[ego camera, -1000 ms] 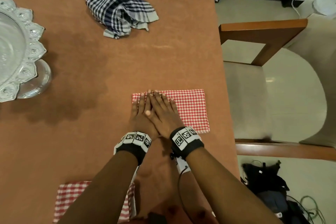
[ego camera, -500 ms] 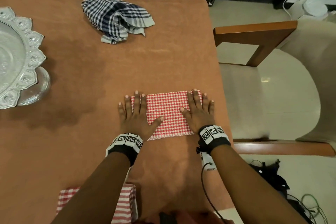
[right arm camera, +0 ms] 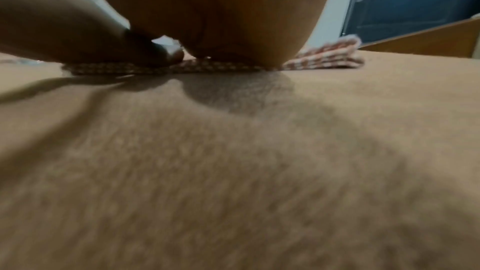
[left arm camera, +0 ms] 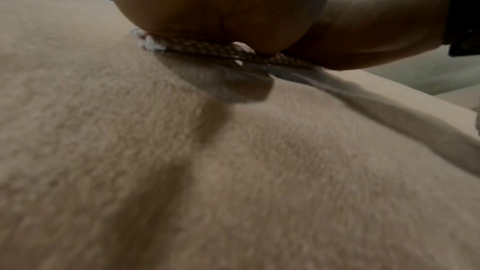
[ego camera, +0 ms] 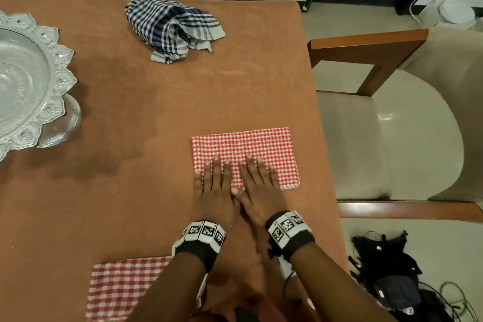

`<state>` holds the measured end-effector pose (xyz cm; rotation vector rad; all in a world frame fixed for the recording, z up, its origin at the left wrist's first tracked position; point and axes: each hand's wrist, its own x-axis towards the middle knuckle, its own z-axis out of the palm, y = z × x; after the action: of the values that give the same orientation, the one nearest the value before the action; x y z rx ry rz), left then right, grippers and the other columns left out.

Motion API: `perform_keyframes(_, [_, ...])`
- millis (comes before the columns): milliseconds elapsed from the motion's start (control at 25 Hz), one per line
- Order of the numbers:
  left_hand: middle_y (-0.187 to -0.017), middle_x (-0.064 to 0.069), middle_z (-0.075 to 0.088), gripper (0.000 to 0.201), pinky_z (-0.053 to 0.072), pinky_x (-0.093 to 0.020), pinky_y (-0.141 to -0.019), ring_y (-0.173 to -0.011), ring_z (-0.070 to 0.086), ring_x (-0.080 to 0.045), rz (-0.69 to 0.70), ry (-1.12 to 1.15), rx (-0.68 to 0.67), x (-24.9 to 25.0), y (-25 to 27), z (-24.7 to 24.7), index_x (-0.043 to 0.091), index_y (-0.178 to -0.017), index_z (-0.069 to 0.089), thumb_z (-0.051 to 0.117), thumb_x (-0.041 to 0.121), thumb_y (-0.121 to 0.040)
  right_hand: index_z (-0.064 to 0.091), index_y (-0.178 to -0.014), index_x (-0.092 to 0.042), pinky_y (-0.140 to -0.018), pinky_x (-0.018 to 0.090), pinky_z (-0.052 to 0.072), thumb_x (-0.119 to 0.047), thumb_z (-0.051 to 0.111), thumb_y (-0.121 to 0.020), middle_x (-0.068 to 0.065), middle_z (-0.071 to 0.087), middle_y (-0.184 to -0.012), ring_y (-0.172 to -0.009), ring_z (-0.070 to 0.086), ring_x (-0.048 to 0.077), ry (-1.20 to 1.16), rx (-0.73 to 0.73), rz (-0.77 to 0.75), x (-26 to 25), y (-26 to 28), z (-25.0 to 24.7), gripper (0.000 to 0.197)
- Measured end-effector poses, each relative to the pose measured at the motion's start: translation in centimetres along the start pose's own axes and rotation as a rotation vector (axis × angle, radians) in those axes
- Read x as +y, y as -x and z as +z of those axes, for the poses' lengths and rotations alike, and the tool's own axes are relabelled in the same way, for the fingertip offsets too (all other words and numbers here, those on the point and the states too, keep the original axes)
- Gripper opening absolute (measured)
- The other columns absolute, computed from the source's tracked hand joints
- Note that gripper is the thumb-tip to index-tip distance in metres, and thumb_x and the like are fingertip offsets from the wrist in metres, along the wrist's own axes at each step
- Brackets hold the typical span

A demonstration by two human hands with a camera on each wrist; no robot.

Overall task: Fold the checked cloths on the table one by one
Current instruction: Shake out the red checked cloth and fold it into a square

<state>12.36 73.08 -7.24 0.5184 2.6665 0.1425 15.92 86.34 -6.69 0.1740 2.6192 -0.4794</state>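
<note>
A small-checked red cloth (ego camera: 251, 146) lies folded into a flat rectangle near the table's right edge. Both hands press flat on its near half, side by side with thumbs touching: my left hand (ego camera: 213, 185) over the near-left part, my right hand (ego camera: 257, 183) just right of it. Fingers are straight and spread. The wrist views show each palm low over the cloth's near edge (left arm camera: 207, 47) (right arm camera: 324, 56). A crumpled blue checked cloth (ego camera: 172, 26) sits at the far middle of the table. A red-and-white checked cloth (ego camera: 122, 287) lies folded at the near edge, partly under my left forearm.
A cut-glass bowl on a stand (ego camera: 28, 81) stands at the left edge. The table (ego camera: 130, 191) has a brown felt-like cover. A beige armchair with wooden arms (ego camera: 366, 47) stands close to the right edge. Dark bags and cables (ego camera: 392, 277) lie on the floor.
Half a second ago the hands were spread apart at the cloth's left and right ends; now they have come together again at its near middle.
</note>
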Motion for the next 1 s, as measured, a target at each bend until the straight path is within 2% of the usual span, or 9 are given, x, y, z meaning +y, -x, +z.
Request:
perform_keyframes(200, [-0.158,-0.005,-0.017,0.082,-0.019,-0.041,-0.113,-0.141,-0.023,-0.021,0.012,0.046,-0.02,-0.1,-0.3,-0.4,0.017,-0.152,-0.007,-0.005,0.064,-0.084,-0.022,-0.146,-0.024,-0.111,0.04,-0.027,-0.075,-0.028,-0.068,-0.007,-0.031,-0.151,-0.139,-0.032,0.017,0.044,0.037,0.117,5.1,1.4,-1.1,0.093])
perform_keyframes(360, [-0.153,-0.003,-0.026,0.09,-0.017,-0.04,-0.113,-0.142,-0.025,-0.023,0.06,0.079,-0.088,-0.9,-0.5,-1.1,0.02,-0.152,-0.007,-0.009,0.065,-0.074,-0.009,-0.152,-0.018,-0.106,0.038,-0.032,-0.073,-0.019,-0.076,0.003,-0.014,-0.16,-0.144,-0.022,0.024,0.048,0.054,0.165,4.4,1.5,-1.9,0.094])
perform_keyframes(440, [-0.16,-0.006,-0.01,0.088,-0.007,-0.042,-0.117,-0.148,-0.008,-0.026,0.056,0.191,-0.033,-1.4,-0.2,-2.0,0.021,-0.153,0.012,0.001,0.061,-0.076,0.018,-0.152,-0.014,-0.114,0.039,-0.017,-0.058,0.009,-0.089,0.007,0.009,-0.161,-0.148,0.003,0.027,-0.043,0.159,0.167,2.4,1.8,-2.8,0.078])
perform_keyframes(480, [-0.161,-0.008,0.003,0.081,0.002,-0.045,-0.118,-0.148,0.003,-0.029,0.017,0.263,0.043,-1.7,0.1,-2.4,0.021,-0.151,0.025,0.011,0.059,-0.08,0.033,-0.147,-0.013,-0.117,0.037,0.001,-0.05,0.023,-0.092,0.008,0.026,-0.156,-0.144,0.021,0.027,-0.121,0.227,0.128,1.2,2.1,-3.1,0.068])
perform_keyframes(560, [-0.157,-0.012,0.021,0.063,0.019,-0.048,-0.117,-0.143,0.02,-0.033,-0.134,0.393,0.179,-2.1,0.4,-2.9,0.018,-0.143,0.039,0.037,0.047,-0.087,0.052,-0.135,-0.011,-0.105,0.034,0.034,-0.04,0.039,-0.094,0.007,0.052,-0.137,-0.123,0.049,0.026,-0.233,0.284,0.03,-1.1,2.7,-3.2,0.052])
perform_keyframes(600, [-0.155,-0.014,0.024,0.058,0.024,-0.048,-0.115,-0.141,0.025,-0.035,-0.222,0.467,0.185,-2.1,0.4,-3.0,0.016,-0.142,0.04,0.047,0.038,-0.089,0.056,-0.13,-0.01,-0.096,0.034,0.04,-0.036,0.042,-0.095,0.006,0.057,-0.129,-0.114,0.055,0.025,-0.239,0.283,0.006,-1.9,2.9,-3.0,0.046])
perform_keyframes(800, [-0.149,-0.013,0.032,0.053,0.033,-0.042,-0.109,-0.135,0.034,-0.031,-0.401,0.803,0.195,-1.8,-0.3,-3.8,0.012,-0.137,0.043,0.058,0.022,-0.088,0.053,-0.132,-0.012,-0.092,0.031,0.044,-0.031,0.048,-0.095,0.003,0.056,-0.128,-0.11,0.056,0.021,-0.283,0.259,0.052,-2.4,3.0,-2.0,0.042])
perform_keyframes(880, [-0.134,-0.009,0.047,0.046,0.04,-0.035,-0.094,-0.123,0.044,-0.026,-0.424,0.925,0.235,-1.6,-0.8,-4.6,0.009,-0.128,0.048,0.06,0.018,-0.085,0.046,-0.139,-0.015,-0.096,0.029,0.041,-0.03,0.047,-0.095,0.001,0.05,-0.137,-0.117,0.053,0.019,-0.338,0.221,0.047,-2.0,3.2,-2.2,0.046])
perform_keyframes(1000, [-0.116,-0.009,0.061,0.041,0.041,-0.03,-0.076,-0.1,0.058,-0.024,-0.541,1.15,0.147,-0.8,-1.6,-6.7,0.004,-0.125,0.05,0.061,0.01,-0.086,0.034,-0.147,-0.02,-0.105,0.029,0.035,-0.037,0.046,-0.098,-0.002,0.042,-0.148,-0.13,0.045,0.017,-0.475,0.145,0.078,-1.5,3.5,-2.9,0.053])
